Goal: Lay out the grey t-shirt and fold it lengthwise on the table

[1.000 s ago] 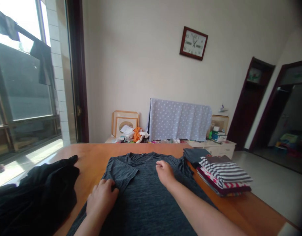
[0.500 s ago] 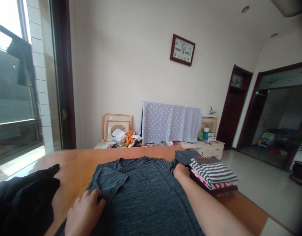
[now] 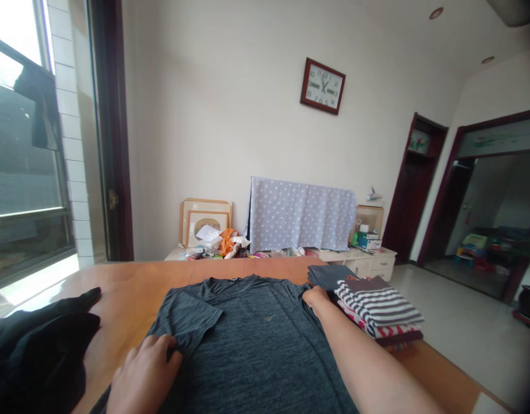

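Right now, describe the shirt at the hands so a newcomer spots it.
Find the orange-brown table in the foreground. Across its middle lies a dark blue-grey shirt, the left hand at one side and the right hand by the opposite sleeve. Unlike the crumpled black cloth on its left and the folded stack on its right, it is spread open.

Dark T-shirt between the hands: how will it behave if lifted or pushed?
The dark T-shirt would probably hang floppy, since soft creases show near its collar. The sleeve folded over its front may swing loose. Pushed, it might slide on the glossy table, though it could bunch.
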The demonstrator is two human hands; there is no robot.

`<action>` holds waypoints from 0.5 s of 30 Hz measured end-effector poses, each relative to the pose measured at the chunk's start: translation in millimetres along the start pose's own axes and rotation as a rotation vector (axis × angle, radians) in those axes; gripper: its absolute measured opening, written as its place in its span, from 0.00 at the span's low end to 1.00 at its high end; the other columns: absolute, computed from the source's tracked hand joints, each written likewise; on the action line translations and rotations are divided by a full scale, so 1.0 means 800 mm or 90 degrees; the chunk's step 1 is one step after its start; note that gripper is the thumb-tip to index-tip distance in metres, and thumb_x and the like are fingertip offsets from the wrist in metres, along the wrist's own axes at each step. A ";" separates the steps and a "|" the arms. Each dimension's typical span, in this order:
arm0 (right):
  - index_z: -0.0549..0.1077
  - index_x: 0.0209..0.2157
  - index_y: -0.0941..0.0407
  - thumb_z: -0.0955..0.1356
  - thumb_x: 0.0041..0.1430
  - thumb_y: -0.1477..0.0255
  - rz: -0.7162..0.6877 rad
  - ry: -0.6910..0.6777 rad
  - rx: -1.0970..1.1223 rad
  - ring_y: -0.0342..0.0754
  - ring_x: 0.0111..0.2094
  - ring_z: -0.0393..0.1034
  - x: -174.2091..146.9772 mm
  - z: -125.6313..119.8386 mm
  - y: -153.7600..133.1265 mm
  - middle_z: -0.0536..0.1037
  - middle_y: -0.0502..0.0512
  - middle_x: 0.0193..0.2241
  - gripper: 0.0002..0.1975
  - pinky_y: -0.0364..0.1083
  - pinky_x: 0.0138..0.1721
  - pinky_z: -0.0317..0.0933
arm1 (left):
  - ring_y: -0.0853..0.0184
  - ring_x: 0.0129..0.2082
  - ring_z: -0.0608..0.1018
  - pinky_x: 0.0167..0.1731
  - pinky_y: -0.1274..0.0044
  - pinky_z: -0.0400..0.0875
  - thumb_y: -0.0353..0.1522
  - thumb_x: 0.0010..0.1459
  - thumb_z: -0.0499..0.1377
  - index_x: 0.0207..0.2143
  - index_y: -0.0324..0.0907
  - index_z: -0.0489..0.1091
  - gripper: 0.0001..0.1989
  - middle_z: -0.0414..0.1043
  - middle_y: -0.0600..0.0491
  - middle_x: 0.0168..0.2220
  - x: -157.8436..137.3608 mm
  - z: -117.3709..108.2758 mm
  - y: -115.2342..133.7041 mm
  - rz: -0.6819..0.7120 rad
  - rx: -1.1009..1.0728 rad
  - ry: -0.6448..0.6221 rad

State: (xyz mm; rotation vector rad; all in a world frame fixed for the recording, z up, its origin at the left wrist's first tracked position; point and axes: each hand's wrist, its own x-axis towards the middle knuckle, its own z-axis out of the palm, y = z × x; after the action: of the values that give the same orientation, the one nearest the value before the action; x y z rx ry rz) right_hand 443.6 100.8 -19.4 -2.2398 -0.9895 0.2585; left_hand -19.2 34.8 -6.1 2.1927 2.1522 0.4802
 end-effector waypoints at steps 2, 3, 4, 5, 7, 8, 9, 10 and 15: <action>0.79 0.39 0.59 0.71 0.48 0.68 0.018 -0.012 -0.011 0.62 0.44 0.77 -0.001 0.003 -0.001 0.81 0.72 0.40 0.16 0.51 0.41 0.68 | 0.52 0.48 0.73 0.41 0.66 0.66 0.41 0.59 0.51 0.43 0.50 0.75 0.16 0.73 0.49 0.49 0.000 0.000 0.000 -0.001 -0.002 0.002; 0.79 0.40 0.59 0.70 0.49 0.66 0.023 -0.014 -0.017 0.61 0.45 0.77 -0.001 0.004 -0.002 0.81 0.71 0.42 0.17 0.51 0.42 0.68 | 0.52 0.48 0.73 0.41 0.66 0.66 0.41 0.59 0.51 0.43 0.50 0.75 0.16 0.73 0.49 0.49 -0.001 0.000 0.001 -0.002 -0.003 0.002; 0.78 0.42 0.58 0.69 0.52 0.65 0.021 -0.012 -0.018 0.61 0.47 0.76 -0.002 0.004 -0.003 0.80 0.70 0.45 0.17 0.51 0.44 0.68 | 0.52 0.48 0.73 0.41 0.66 0.66 0.41 0.59 0.51 0.43 0.50 0.75 0.16 0.73 0.49 0.49 -0.001 0.000 0.001 -0.003 -0.003 0.002; 0.78 0.44 0.58 0.68 0.54 0.64 0.018 -0.007 -0.019 0.61 0.48 0.76 -0.002 0.005 -0.004 0.79 0.70 0.47 0.18 0.51 0.46 0.67 | 0.52 0.48 0.73 0.41 0.66 0.66 0.41 0.59 0.51 0.43 0.50 0.75 0.16 0.73 0.49 0.49 -0.001 0.000 0.001 -0.004 -0.004 0.002; 0.75 0.48 0.58 0.65 0.57 0.62 0.017 0.003 -0.023 0.61 0.50 0.74 -0.002 0.004 -0.006 0.78 0.71 0.49 0.21 0.52 0.48 0.66 | 0.52 0.47 0.73 0.41 0.66 0.65 0.41 0.59 0.51 0.43 0.49 0.75 0.16 0.73 0.49 0.48 -0.001 0.000 0.000 -0.005 -0.005 0.000; 0.74 0.50 0.59 0.65 0.58 0.63 0.019 0.006 -0.026 0.61 0.50 0.74 -0.002 0.003 -0.007 0.78 0.72 0.49 0.22 0.53 0.49 0.66 | 0.52 0.47 0.73 0.41 0.67 0.65 0.41 0.60 0.51 0.44 0.49 0.75 0.16 0.73 0.48 0.48 0.000 0.000 0.000 -0.004 -0.006 -0.001; 0.73 0.51 0.60 0.66 0.57 0.64 0.022 0.005 -0.030 0.62 0.50 0.74 -0.001 0.002 -0.007 0.78 0.73 0.49 0.22 0.54 0.49 0.66 | 0.52 0.47 0.72 0.41 0.67 0.65 0.41 0.60 0.51 0.43 0.49 0.75 0.16 0.73 0.49 0.48 0.000 0.000 0.000 -0.004 -0.007 -0.003; 0.72 0.52 0.60 0.67 0.56 0.66 0.023 0.001 -0.034 0.63 0.50 0.74 0.000 0.002 -0.008 0.78 0.74 0.48 0.23 0.55 0.49 0.66 | 0.52 0.47 0.72 0.41 0.67 0.65 0.41 0.60 0.50 0.43 0.50 0.75 0.16 0.73 0.49 0.48 0.000 0.000 0.000 -0.003 -0.009 -0.004; 0.76 0.45 0.61 0.73 0.43 0.75 0.028 -0.030 -0.044 0.64 0.48 0.75 0.003 0.007 -0.012 0.79 0.73 0.45 0.23 0.53 0.48 0.66 | 0.52 0.47 0.72 0.41 0.67 0.65 0.41 0.60 0.50 0.43 0.49 0.75 0.16 0.73 0.49 0.48 0.000 -0.001 0.001 -0.003 -0.011 -0.001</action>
State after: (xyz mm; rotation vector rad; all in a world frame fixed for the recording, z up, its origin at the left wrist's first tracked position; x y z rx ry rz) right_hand 437.7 110.0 -17.3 -2.3307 -0.9882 0.3025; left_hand -19.0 34.4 -5.2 2.1769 2.1440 0.4950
